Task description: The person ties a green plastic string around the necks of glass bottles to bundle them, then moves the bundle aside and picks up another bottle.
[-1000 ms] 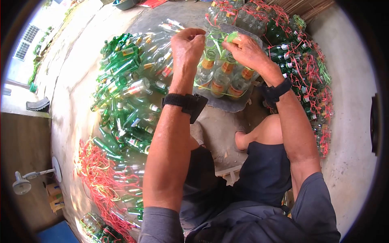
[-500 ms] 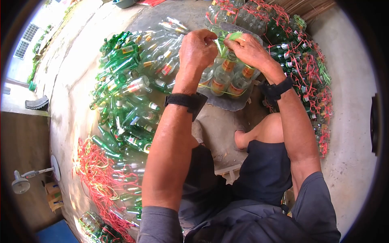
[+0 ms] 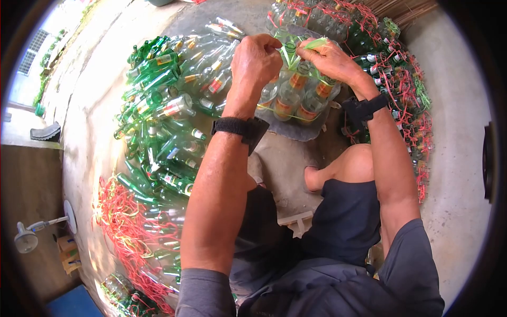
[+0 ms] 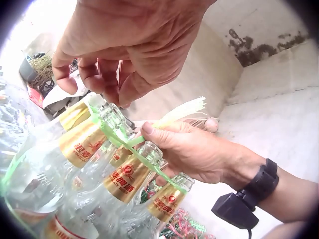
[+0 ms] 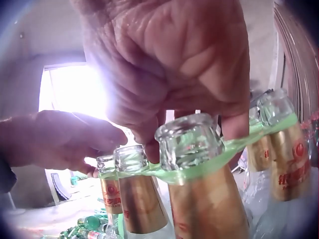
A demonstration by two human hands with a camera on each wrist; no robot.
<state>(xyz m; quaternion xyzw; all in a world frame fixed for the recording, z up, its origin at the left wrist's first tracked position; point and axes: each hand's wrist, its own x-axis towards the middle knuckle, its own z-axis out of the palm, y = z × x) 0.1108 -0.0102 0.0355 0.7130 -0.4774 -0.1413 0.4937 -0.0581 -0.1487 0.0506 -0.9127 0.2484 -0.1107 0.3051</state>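
Note:
Clear glass bottles (image 3: 289,98) with gold neck labels stand upright in a tight bundle before me. Around their necks runs a light-green plastic strap (image 5: 199,170), with a lower band circling the bodies in the head view. My right hand (image 3: 330,59) pinches the strap between thumb and fingers beside the bottle mouths. A frayed strap end (image 4: 182,110) sticks up past that thumb. Over the far-left necks hovers my left hand (image 4: 132,45), its fingers loosely bent and fingertips right at a bottle mouth; nothing shows between them.
The bundle stands on a dark board (image 3: 298,130). Loose green and clear bottles (image 3: 158,108) cover the floor at left, with a heap of red straps (image 3: 119,211) nearer me. Strapped bottle bundles (image 3: 406,100) line the right wall. A pedestal fan (image 3: 26,240) stands far left.
My left hand has come right, closer to the right hand and over the bottle necks. The right hand keeps hold of the strap and has shifted slightly right.

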